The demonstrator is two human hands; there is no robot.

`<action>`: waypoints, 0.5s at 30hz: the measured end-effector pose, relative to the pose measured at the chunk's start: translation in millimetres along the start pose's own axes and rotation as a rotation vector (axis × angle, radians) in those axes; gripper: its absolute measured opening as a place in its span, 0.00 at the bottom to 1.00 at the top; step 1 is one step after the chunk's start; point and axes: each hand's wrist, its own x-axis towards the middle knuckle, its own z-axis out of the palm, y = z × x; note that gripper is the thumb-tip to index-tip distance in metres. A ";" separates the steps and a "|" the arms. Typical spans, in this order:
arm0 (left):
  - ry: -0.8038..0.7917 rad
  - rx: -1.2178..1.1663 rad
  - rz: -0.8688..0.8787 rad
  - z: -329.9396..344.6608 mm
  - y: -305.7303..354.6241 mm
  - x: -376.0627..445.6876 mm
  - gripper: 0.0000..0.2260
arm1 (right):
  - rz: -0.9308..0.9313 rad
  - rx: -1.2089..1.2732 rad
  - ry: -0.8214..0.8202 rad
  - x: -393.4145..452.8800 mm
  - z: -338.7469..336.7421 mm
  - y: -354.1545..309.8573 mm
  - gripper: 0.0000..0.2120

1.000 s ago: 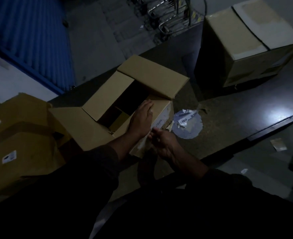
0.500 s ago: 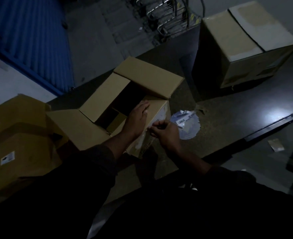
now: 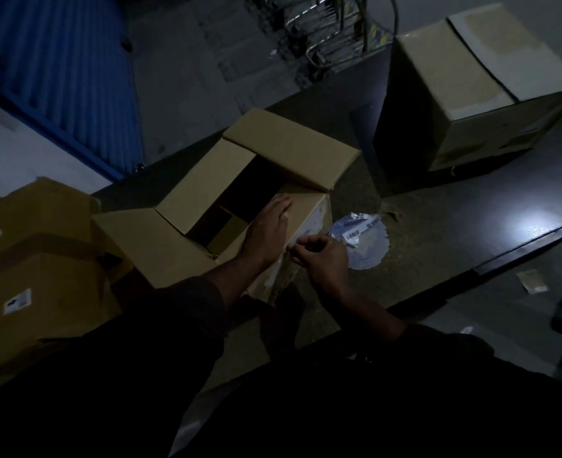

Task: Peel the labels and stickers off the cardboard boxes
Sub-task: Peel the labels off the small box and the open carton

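An open cardboard box (image 3: 282, 153) with spread flaps stands on the dark table (image 3: 438, 233) in dim light. My left hand (image 3: 271, 231) lies flat on the box's near top edge, fingers straight, holding it steady. My right hand (image 3: 320, 257) is at the box's near side wall, its fingertips pinching the edge of a white label (image 3: 311, 226) stuck there. A torn patch of the wall shows below my left wrist.
A pile of peeled labels (image 3: 360, 241) lies on the table right of the box. A big closed box (image 3: 477, 84) stands at the far right. Stacked boxes with small stickers (image 3: 35, 259) sit at the left. A paper scrap (image 3: 532, 280) lies on the floor.
My right hand has moved up the box's side wall toward the white label and now pinches at its edge. My left hand has stayed on the box's top edge.
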 end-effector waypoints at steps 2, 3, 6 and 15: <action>0.001 0.001 0.000 0.9 0.3 0.7 0.18 | -0.007 -0.019 0.013 -0.5 1.6 -0.3 0.07; 0.001 0.001 0.001 0.8 0.6 1.0 0.18 | -0.021 -0.039 0.026 -1.2 3.2 -0.3 0.07; -0.006 0.002 0.007 0.7 -0.1 1.4 0.18 | -0.075 -0.136 0.095 -4.6 9.5 -1.2 0.08; -0.015 0.005 -0.009 0.8 1.1 0.3 0.18 | -0.082 -0.204 0.188 -7.7 17.4 -6.1 0.05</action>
